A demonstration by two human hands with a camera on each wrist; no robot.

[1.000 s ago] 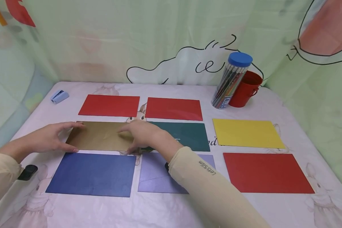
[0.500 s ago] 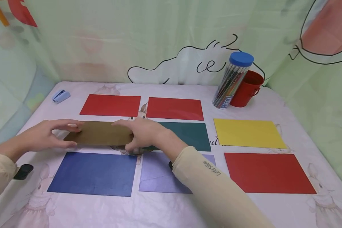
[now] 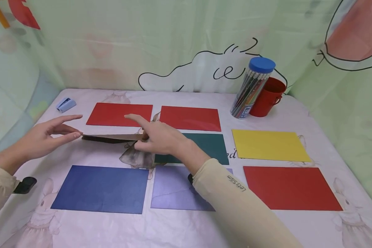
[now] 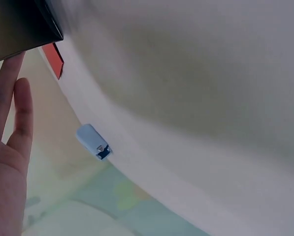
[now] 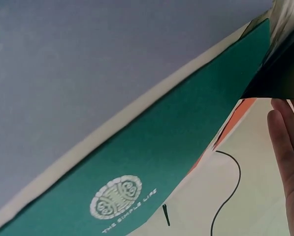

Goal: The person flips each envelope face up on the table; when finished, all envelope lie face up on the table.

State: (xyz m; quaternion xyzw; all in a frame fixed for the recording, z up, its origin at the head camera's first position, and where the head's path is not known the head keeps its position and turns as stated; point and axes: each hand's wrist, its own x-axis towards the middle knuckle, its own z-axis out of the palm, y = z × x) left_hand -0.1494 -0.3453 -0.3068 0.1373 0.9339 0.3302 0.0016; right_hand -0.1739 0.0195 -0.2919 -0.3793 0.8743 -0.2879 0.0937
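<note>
Both hands hold a thin gold-brown notebook [image 3: 110,137] above the table, tilted so that the head view sees it almost edge-on. My left hand [image 3: 38,139] pinches its left end with thumb and fingertips; the index finger sticks out past it. At the other end, my right hand [image 3: 162,137] grips it between thumb and fingers, index finger extended. Its dark side shows in the left wrist view, over the left hand's fingers [image 4: 21,105]. Beneath the right forearm lie a dark green notebook [image 3: 207,146] with a printed emblem and a purple rectangle [image 3: 170,194]. A blue rectangle [image 3: 99,189] lies nearer.
Two red rectangles [image 3: 119,114] lie in the far row. On the right are a yellow rectangle [image 3: 269,145] and another red one [image 3: 292,188]. A light-blue stapler [image 3: 65,104] sits far left; a blue-lidded pencil jar [image 3: 251,89] and red bucket [image 3: 268,96] stand far right.
The gold-brown notebook, flat on the table a second ago, has been lifted and tilted almost edge-on by both hands. The tablecloth print under it is uncovered.
</note>
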